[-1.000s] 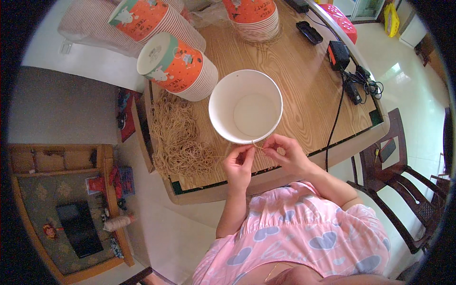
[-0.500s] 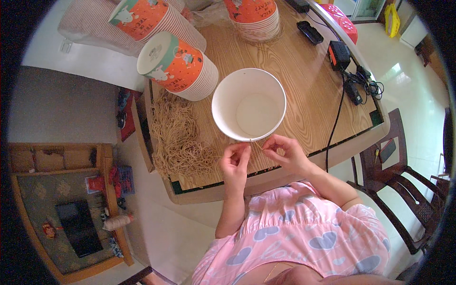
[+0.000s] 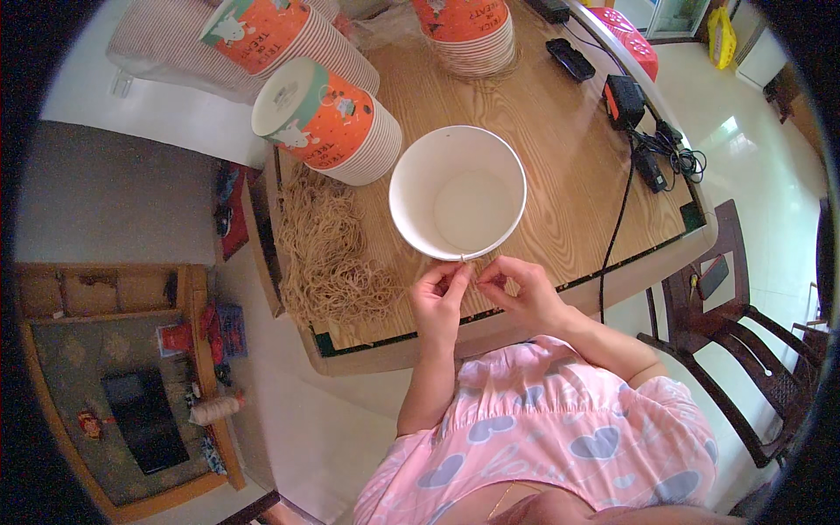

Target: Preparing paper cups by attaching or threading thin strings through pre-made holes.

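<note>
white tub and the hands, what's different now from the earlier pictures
Since the first picture, the white tub has shifted slightly right and away from the person. Since the second, the left hand has moved slightly right and the right hand slightly left, bringing their fingertips closer. Any grip change is too small to tell. The heap of twine and the orange printed tubs stayed put.

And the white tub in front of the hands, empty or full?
Empty: the white tub has its open mouth toward the camera, showing only bare inner wall and bottom.
</note>
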The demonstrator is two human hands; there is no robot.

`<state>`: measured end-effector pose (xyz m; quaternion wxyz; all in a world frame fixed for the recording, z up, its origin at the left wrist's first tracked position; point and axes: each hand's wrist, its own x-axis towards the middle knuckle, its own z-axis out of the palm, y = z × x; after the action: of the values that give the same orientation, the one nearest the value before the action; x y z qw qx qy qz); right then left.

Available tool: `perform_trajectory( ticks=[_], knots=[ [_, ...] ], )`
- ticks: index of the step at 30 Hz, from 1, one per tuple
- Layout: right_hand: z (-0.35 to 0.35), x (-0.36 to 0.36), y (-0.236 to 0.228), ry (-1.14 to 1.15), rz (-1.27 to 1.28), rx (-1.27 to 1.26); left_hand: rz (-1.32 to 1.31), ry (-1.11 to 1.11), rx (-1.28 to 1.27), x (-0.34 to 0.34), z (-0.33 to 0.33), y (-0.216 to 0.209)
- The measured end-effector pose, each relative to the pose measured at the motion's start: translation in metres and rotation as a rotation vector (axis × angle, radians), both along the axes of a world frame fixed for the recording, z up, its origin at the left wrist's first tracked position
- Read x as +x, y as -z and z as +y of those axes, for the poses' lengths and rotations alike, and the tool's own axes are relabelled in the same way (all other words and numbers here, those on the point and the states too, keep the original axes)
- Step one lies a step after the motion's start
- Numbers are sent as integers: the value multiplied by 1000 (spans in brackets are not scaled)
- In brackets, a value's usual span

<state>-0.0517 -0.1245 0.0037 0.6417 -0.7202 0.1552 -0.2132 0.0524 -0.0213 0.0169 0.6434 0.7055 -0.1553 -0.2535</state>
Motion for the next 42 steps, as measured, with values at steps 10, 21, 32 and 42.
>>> perform_trajectory(
  ticks=[10, 21, 32, 42],
  knots=[
    [5, -6, -5, -54, 19, -13, 53, -13, -170, 6, -8, 0],
    [6, -4, 1, -21, -6, 69, 184, 110, -141, 10, -3, -3],
    [6, -6, -6, -29, 27, 74, 166, 67, -135, 9, -12, -5],
    [4, -8, -4, -94, -39, -38, 223, 53, -135, 10, -14, -5]
  ],
)
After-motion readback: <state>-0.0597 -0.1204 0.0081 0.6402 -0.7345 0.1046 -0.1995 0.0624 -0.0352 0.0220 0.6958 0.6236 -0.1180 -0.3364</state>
